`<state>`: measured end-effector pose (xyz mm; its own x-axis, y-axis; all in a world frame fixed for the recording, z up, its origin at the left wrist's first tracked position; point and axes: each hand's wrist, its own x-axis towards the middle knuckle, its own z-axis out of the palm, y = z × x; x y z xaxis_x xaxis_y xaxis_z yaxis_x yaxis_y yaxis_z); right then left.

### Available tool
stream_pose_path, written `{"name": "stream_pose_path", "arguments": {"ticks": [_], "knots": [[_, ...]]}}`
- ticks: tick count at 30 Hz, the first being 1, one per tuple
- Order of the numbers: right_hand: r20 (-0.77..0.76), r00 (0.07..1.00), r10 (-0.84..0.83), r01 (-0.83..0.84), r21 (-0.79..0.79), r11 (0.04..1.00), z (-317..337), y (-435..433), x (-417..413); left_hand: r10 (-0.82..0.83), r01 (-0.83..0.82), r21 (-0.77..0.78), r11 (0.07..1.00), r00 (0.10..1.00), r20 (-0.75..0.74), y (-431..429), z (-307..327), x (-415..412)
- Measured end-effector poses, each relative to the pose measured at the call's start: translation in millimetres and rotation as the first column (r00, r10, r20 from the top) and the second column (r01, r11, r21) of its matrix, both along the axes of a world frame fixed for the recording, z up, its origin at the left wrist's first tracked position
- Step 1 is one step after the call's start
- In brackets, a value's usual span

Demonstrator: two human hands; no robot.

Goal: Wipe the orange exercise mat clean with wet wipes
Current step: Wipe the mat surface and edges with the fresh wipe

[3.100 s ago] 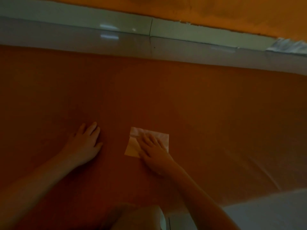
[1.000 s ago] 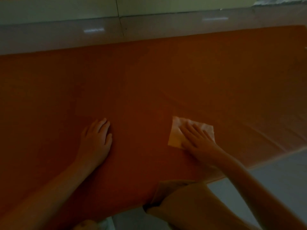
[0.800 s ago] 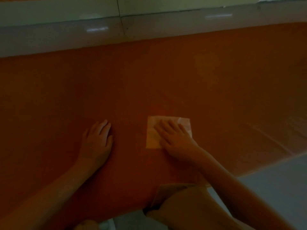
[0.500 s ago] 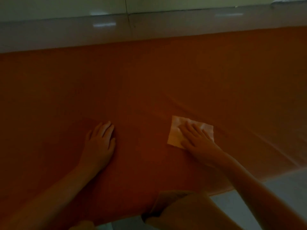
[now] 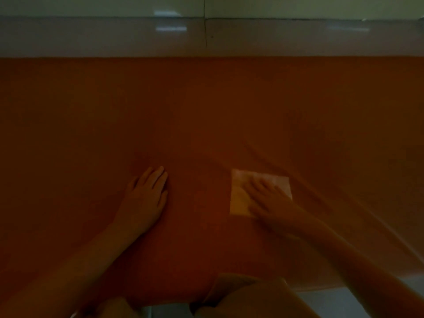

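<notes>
A wide orange exercise mat covers the floor, its long axis running left to right. A pale square wet wipe lies on its near right part, pressed flat under the right hand, fingers straight. The left hand rests flat on the mat, well apart, empty

A very dim, underexposed view is given, tinted orange-brown throughout. Pale streaks of glare are reflected on the glossy floor tiles at the top. The right hand is smeared by motion blur, while the left hand is rendered sharper. The wet wipe is picked out as a pale patch.
</notes>
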<state>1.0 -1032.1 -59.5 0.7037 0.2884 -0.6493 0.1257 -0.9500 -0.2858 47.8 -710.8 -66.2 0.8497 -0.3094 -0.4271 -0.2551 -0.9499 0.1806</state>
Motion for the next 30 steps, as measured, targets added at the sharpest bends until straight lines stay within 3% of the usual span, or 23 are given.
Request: {"name": "stream_pose_path", "arguments": {"ticks": [2, 5, 10, 13, 17, 20, 23, 25, 27, 30], "knots": [[0.082, 0.994, -0.072, 0.081, -0.112, 0.990, -16.5, -9.1, 27.4, -0.001, 0.001, 0.022, 1.000, 1.000, -0.010, -1.2, 2.7, 0.4], [0.148, 0.968, -0.200, 0.213, -0.076, 0.974, -24.0, 16.0, 54.3, 0.035, -0.035, 0.014, 0.999, 0.999, -0.018, -3.2, 6.3, -1.8], [0.092, 0.989, 0.115, -0.124, 0.100, 0.987, -4.8, 76.5, 22.7, 0.073, -0.074, 0.016, 0.997, 0.997, 0.015, -5.7, 4.8, -10.3], [0.062, 0.989, 0.138, -0.143, 0.096, 0.985, -0.9, 56.4, 26.2, 0.094, -0.094, -0.016, 0.995, 0.995, 0.022, -6.6, 1.6, -9.5], [0.158, 0.986, -0.044, 0.063, -0.114, 0.992, -21.1, 16.9, 62.1, 0.069, -0.068, -0.051, 0.996, 0.997, 0.021, -3.7, 1.2, -1.0], [0.260, 0.944, -0.203, 0.242, -0.126, 0.962, -30.7, 25.5, 80.9, 0.073, -0.071, -0.070, 0.995, 0.997, 0.036, -6.1, 2.9, 12.1], [0.250, 0.966, -0.065, 0.081, -0.051, 0.995, -32.5, 61.1, 72.2, 0.120, -0.120, 0.003, 0.993, 0.990, -0.071, -14.9, 0.6, 27.7], [0.207, 0.975, 0.084, -0.100, 0.071, 0.992, -27.3, 70.8, 50.2, 0.117, -0.113, 0.051, 0.992, 0.990, -0.077, -18.6, -2.0, 30.6], [0.165, 0.974, 0.156, -0.178, 0.130, 0.975, -25.4, 56.1, 44.9, 0.105, -0.100, 0.070, 0.992, 0.992, -0.064, -18.7, -3.6, 29.7], [0.227, 0.962, 0.151, -0.150, -0.022, 0.988, -36.6, 19.7, 75.1, 0.101, -0.097, 0.053, 0.994, 0.992, -0.076, -16.5, -2.1, 28.9]]}}
